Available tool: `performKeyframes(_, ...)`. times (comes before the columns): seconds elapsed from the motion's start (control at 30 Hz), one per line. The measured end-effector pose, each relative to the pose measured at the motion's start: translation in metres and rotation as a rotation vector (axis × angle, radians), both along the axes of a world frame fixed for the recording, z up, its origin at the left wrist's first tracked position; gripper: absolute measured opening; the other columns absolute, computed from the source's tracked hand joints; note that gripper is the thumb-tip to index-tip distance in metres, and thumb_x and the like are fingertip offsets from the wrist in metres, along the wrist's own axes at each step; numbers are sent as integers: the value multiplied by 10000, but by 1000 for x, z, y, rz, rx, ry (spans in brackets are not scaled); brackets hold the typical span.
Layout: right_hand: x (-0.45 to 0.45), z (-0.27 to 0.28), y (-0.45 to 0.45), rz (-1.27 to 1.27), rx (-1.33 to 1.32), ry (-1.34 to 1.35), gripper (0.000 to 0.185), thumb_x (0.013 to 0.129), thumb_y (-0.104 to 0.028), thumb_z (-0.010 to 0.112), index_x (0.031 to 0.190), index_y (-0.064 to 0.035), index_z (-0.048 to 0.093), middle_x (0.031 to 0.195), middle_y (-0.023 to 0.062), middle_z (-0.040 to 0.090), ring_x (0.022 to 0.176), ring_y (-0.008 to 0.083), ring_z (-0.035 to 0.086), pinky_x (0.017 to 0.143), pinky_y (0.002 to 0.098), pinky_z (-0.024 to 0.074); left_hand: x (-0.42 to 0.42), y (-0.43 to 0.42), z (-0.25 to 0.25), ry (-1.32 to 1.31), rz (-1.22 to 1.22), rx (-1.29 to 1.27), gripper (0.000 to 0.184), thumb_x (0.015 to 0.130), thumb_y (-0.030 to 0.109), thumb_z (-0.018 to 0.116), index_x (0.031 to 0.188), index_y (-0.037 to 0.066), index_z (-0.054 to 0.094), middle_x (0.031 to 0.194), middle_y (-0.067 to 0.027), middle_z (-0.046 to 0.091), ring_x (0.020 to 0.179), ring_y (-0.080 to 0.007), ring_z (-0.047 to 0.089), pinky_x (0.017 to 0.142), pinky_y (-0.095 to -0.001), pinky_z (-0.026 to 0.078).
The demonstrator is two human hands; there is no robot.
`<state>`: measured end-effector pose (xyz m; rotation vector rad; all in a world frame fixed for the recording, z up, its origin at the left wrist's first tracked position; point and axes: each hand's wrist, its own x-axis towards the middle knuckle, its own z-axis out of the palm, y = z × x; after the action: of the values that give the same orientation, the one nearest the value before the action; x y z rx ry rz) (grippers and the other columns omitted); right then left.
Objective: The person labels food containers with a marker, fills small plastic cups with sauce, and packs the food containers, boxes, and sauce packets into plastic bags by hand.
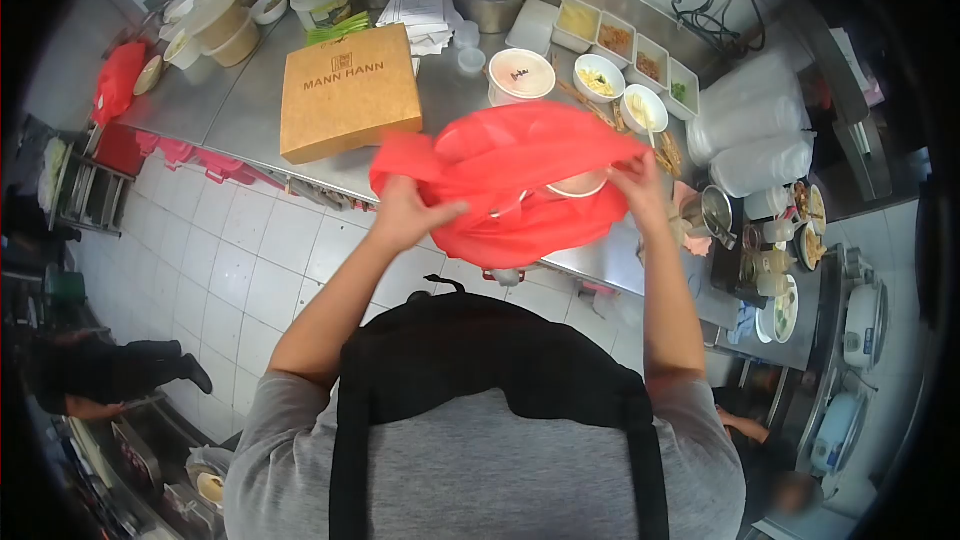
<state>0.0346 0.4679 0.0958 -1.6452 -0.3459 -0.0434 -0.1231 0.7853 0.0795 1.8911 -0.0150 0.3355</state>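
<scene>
A red bag is spread in front of me at the counter's front edge. Through its opening shows part of a round, pale-lidded tub. My left hand grips the bag's left side, thumb stretched toward the middle and fingers partly hidden by the bag. At the opposite side, my right hand pinches the rim between thumb and fingers. Just behind the bag stands another lidded round tub. A brown cardboard box printed "MANN HANN" lies to the left.
White bowls and a row of topping containers line the back right. Stacked clear plastic lids stand farther right. Large tubs sit at the back left. A person in dark clothes is at far left, another person's arm at lower right.
</scene>
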Motion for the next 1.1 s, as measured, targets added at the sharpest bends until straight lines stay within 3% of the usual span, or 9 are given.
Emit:
performKeyframes(0.1, 32, -7, 0, 77, -413, 28, 323, 788, -223, 687, 1027, -26, 593, 908, 92, 660, 868, 146, 600, 772, 268, 458, 8, -42, 8, -111, 277, 462, 560, 676, 240, 766, 1132, 6, 540, 1151, -200, 531, 1094, -370, 504, 927, -408, 423)
performKeyframes(0.2, 56, -13, 6, 53, -607, -339, 278, 794, -223, 689, 979, -30, 615, 903, 87, 663, 846, 150, 606, 753, 277, 467, 24, -30, -2, -133, 316, 214, 389, 699, 65, 672, 1069, 13, 566, 1079, -177, 561, 1014, -379, 541, 849, -384, 454)
performKeyframes(0.37, 85, -27, 11, 289, -398, 67, 327, 839, -315, 641, 980, -20, 655, 909, 77, 669, 860, 140, 605, 773, 283, 468, 32, -23, -15, -197, 472, 151, 278, 749, -32, 579, 1023, 11, 587, 994, -170, 599, 900, -342, 593, 784, -372, 474)
performKeyframes(0.57, 113, -54, 12, 532, -436, 484, 403, 894, -358, 559, 1063, -3, 649, 952, 64, 672, 800, 132, 616, 746, 261, 488, 57, -14, -60, 241, 434, -671, 220, 786, 67, 607, 991, -12, 603, 908, -185, 644, 824, -327, 621, 757, -365, 486)
performKeyframes(0.67, 110, -60, 0, 575, -420, 615, 381, 913, -315, 529, 1094, 4, 634, 973, 80, 670, 881, 145, 616, 806, 267, 476, 28, -6, -50, 253, 415, 209, 269, 772, 138, 640, 976, -34, 605, 822, -202, 646, 769, -336, 635, 713, -361, 497)
performKeyframes(0.77, 69, -23, -19, 586, -296, 666, 361, 928, -265, 499, 1135, 12, 604, 1037, 93, 655, 995, 164, 595, 895, 291, 448, -8, -1, -65, 313, 375, 627, 331, 749, 188, 674, 972, -46, 606, 774, -220, 639, 749, -350, 641, 691, -371, 500)
performKeyframes(0.87, 35, -25, -58, 513, -152, 460, 423, 912, -242, 518, 1239, 24, 509, 1199, 115, 573, 1142, 199, 521, 993, 339, 390, -52, -33, -58, 196, 500, -111, 412, 827, 265, 660, 1075, -51, 568, 985, -213, 652, 883, -314, 643, 772, -390, 496)
performKeyframes(0.93, -18, -27, -68, 456, -144, 154, 649, 826, -252, 635, 1345, 25, 361, 1349, 146, 434, 1249, 237, 422, 1047, 377, 330, -81, -84, -35, 288, 483, -395, 619, 862, 225, 641, 1327, -44, 335, 1322, -180, 448, 1231, -234, 432, 1023, -350, 341)
performKeyframes(1.1, -93, -50, -40, 145, -243, -149, 1116, 597, -222, 845, 1432, -5, 138, 1438, 217, 246, 1323, 341, 294, 1080, 418, 267, -59, -120, -3, 187, 275, -546, 733, 844, 49, 599, 1422, 32, 148, 1396, -137, 324, 1287, -225, 346, 1040, -340, 328)
